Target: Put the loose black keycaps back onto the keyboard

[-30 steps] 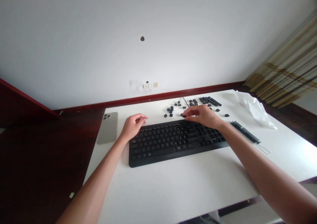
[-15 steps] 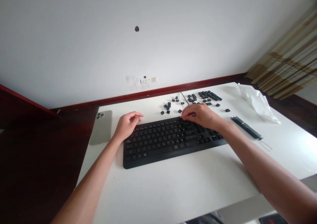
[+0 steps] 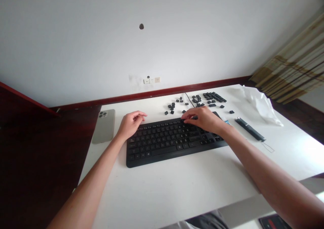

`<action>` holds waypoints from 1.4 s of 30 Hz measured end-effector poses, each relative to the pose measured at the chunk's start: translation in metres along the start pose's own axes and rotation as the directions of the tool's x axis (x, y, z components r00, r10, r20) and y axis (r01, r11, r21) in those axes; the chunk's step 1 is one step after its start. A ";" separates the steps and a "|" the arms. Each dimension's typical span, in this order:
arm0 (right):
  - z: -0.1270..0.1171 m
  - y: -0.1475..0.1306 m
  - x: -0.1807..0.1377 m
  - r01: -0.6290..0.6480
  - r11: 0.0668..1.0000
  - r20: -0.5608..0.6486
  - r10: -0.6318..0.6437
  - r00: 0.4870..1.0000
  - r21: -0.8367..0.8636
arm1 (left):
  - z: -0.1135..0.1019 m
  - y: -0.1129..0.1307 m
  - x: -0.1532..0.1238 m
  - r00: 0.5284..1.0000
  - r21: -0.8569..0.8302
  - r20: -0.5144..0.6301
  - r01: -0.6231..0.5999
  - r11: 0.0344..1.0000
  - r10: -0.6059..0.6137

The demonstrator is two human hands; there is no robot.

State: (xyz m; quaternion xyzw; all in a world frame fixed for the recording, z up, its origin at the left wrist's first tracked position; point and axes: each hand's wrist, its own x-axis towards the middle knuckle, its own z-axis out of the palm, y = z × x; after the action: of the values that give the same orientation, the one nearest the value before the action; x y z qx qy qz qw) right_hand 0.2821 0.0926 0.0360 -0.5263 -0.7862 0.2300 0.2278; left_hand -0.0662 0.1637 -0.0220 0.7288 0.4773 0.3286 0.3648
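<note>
A black keyboard (image 3: pixel 172 141) lies across a white table (image 3: pixel 177 188). My left hand (image 3: pixel 129 124) rests at the keyboard's top left corner, fingers loosely curled, thumb against forefinger; what is inside them is hidden. My right hand (image 3: pixel 204 118) hovers over the top row right of the middle, its fingertips pinched together and touching the keys; whether they hold a keycap I cannot make out. Several loose black keycaps (image 3: pixel 211 96) lie scattered on the table behind the keyboard, the nearest one (image 3: pixel 184 111) just beyond my right fingertips.
A grey phone (image 3: pixel 104 125) lies face down at the table's left edge. A black pen-like tool (image 3: pixel 249 129) lies right of the keyboard, a crumpled white plastic bag (image 3: pixel 260 104) behind it. A thin cable (image 3: pixel 189 100) runs back to the wall.
My right hand has come from the loose keycaps on the table down and left onto the keyboard's top row. My left hand stays at the corner. The view has shifted slightly.
</note>
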 end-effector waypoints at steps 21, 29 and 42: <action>0.007 -0.019 -0.005 0.122 0.920 0.072 -0.103 0.992 -0.373 | 0.000 0.003 -0.001 1.000 0.013 -0.007 -0.021 1.000 0.021; 0.019 -0.047 -0.008 -0.017 0.789 0.068 0.075 0.995 -0.614 | 0.000 0.002 -0.001 1.000 -0.020 -0.019 -0.008 1.000 0.008; 0.030 -0.052 -0.010 -0.092 0.802 -0.026 0.094 0.995 -0.590 | -0.002 0.006 -0.003 1.000 -0.003 -0.017 -0.025 1.000 0.025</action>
State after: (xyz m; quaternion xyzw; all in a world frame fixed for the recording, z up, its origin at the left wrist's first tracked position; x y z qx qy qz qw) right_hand 0.2301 0.0617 0.0418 -0.6084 -0.7925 -0.0139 0.0398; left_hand -0.0654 0.1598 -0.0162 0.7312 0.4707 0.3403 0.3578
